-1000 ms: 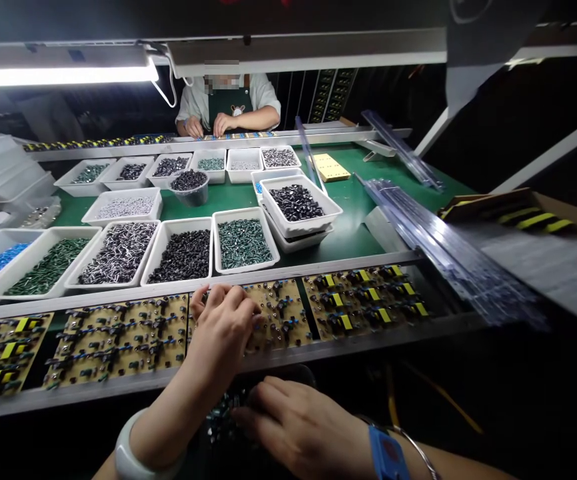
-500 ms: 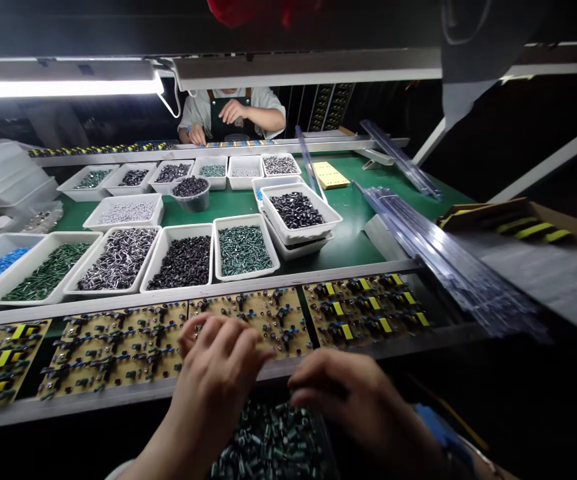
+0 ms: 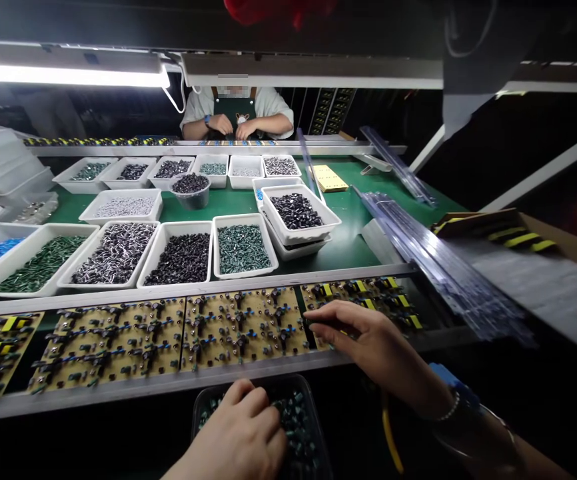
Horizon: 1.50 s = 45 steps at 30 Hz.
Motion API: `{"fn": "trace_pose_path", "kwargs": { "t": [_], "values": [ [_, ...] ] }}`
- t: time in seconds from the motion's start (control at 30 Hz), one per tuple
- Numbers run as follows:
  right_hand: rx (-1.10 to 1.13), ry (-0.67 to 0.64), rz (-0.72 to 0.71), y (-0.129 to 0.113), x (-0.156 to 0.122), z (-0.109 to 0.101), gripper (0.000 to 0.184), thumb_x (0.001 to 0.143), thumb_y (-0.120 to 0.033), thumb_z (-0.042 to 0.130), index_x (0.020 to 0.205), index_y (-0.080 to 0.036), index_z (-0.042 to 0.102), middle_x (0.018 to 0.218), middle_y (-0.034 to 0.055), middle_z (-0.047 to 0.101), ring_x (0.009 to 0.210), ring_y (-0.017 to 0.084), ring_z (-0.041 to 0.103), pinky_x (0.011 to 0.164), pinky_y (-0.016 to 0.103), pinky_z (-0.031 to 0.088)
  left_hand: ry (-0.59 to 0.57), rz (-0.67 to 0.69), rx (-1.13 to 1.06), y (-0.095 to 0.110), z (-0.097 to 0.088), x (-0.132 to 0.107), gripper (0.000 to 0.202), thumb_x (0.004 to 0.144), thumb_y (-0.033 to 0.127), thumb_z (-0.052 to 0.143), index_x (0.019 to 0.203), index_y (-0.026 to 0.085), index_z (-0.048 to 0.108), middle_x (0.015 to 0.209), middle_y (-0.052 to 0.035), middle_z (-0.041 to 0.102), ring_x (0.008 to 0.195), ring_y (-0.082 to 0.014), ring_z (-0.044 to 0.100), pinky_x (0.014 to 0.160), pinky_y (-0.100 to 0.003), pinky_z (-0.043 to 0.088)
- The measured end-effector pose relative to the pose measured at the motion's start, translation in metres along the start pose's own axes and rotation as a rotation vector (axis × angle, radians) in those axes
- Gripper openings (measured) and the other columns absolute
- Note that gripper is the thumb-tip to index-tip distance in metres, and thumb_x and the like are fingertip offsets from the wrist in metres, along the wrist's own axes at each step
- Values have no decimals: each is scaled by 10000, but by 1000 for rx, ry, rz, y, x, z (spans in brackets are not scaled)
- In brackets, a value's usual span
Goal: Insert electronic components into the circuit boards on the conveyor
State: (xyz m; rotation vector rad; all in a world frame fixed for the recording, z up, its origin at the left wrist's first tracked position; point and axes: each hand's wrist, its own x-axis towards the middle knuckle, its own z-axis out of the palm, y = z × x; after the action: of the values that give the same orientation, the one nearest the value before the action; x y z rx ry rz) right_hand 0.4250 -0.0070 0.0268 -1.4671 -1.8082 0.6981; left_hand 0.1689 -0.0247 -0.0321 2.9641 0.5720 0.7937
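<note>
Right hand (image 3: 363, 333) low over the stiff circuit boards (image 3: 241, 327), fingers curled (whether closed on a part, impossible to tell). Left hand (image 3: 233, 430) down among loose capacitors (image 3: 296, 420) in a dark tray (image 3: 304, 400), fingertips hidden. Light, slippery little cylinders, best pinched by the body.

I see open air above circuit boards (image 3: 241, 330); metal rail (image 3: 168, 382) blocks low path to parts bin (image 3: 301, 385); clear plastic tubes (image 3: 433, 267) crowd right side.
</note>
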Motion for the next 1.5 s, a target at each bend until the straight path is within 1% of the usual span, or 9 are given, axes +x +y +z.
{"fn": "trace_pose_path", "kwargs": {
  "t": [0.2,0.37,0.7,0.87,1.0,1.1,1.23,1.33,1.5],
  "values": [
    [-205,35,-148,-1,18,-5,82,967,-243,659,1011,-215,721,954,33,771,868,195,735,808,301,599,-175,-61,-81,-1,-11,-3,190,858,155,645,766,224,494,683,47,600,665,-166,520,802,-332,391],
    [-361,-48,-299,3,42,-5,106,968,-142,608,992,-186,702,976,67,745,921,218,718,843,333,579,-250,-116,-234,-6,-27,1,171,839,123,668,919,229,561,767,50,667,738,-179,579,844,-344,376],
    [-479,-211,-383,13,52,-7,192,979,-117,599,1148,-167,676,1119,96,748,1032,253,704,922,408,582,-31,-311,-403,-17,-39,4,200,1047,168,420,1096,249,597,853,28,705,794,-189,576,896,-367,380],
    [-475,-240,-395,11,55,-8,199,979,-92,586,1141,-172,668,1104,88,748,1042,247,698,926,391,575,-11,-389,-416,-28,-47,8,86,1024,327,588,993,252,615,820,53,729,799,-161,644,964,-364,411],
    [-466,-122,-392,2,48,-8,105,1001,-138,584,1045,-171,675,1016,93,737,961,244,692,860,380,569,106,-436,-366,-42,-55,9,102,968,347,677,934,253,658,829,22,740,778,-172,645,793,-324,479],
    [-417,-88,-468,-13,27,10,125,1025,-146,553,1050,-174,672,968,79,724,933,220,662,844,350,539,212,-559,-409,-54,-57,8,38,961,268,688,988,269,714,863,12,754,804,-170,669,737,-283,519],
    [-452,-391,-670,-33,-10,60,161,1023,-310,596,946,-185,663,811,20,669,740,193,589,593,312,431,212,-686,-539,-67,-54,8,176,936,177,688,1040,306,749,960,15,755,891,-167,707,795,-272,548],
    [-509,-509,-645,-37,-25,89,125,986,-273,635,905,-178,639,835,18,658,742,193,567,528,323,351,182,-712,-542,-73,-51,14,194,909,152,715,1012,310,759,945,17,742,902,-175,700,810,-292,529],
    [-492,-522,-606,-30,-26,98,145,998,-234,602,861,-188,602,848,12,655,761,176,556,549,314,341,126,-619,-330,-78,-47,34,187,875,155,776,964,320,767,877,37,780,850,-197,668,890,-399,410]
  ]
}}
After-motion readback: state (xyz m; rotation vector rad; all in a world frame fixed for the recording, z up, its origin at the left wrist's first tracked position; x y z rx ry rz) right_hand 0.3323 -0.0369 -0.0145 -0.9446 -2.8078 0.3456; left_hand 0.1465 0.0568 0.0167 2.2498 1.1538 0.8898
